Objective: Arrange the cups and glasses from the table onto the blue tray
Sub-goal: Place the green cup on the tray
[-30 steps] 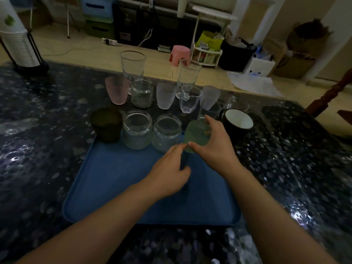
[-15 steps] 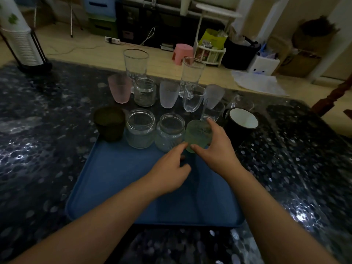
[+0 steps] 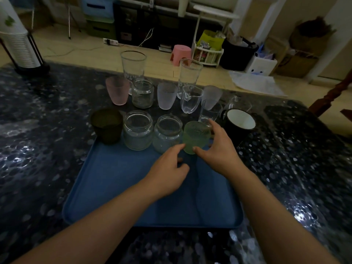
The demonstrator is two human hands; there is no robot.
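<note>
A blue tray [image 3: 114, 187] lies on the dark speckled table. Along its far edge stand a dark cup [image 3: 107, 126], two glass jars [image 3: 138, 130] [image 3: 167, 133] and a frosted green cup [image 3: 196, 137]. My right hand [image 3: 219, 149] holds the green cup between thumb and fingers. My left hand [image 3: 169, 172] touches the cup's base with its index fingertip, the other fingers loosely curled. Behind the tray stand a pink cup [image 3: 117, 90], frosted cups, clear glasses and a black mug [image 3: 239, 124].
Two tall glasses [image 3: 133, 65] [image 3: 190, 73] stand near the table's far edge. A stack of white cups in a rack [image 3: 17, 46] is at the far left. The tray's near half holds nothing. A wooden chair [image 3: 335, 92] is at the right.
The green cup has settled upright at the right end of the row on the tray. Both hands stay at it, and the left fingertip now touches its base.
</note>
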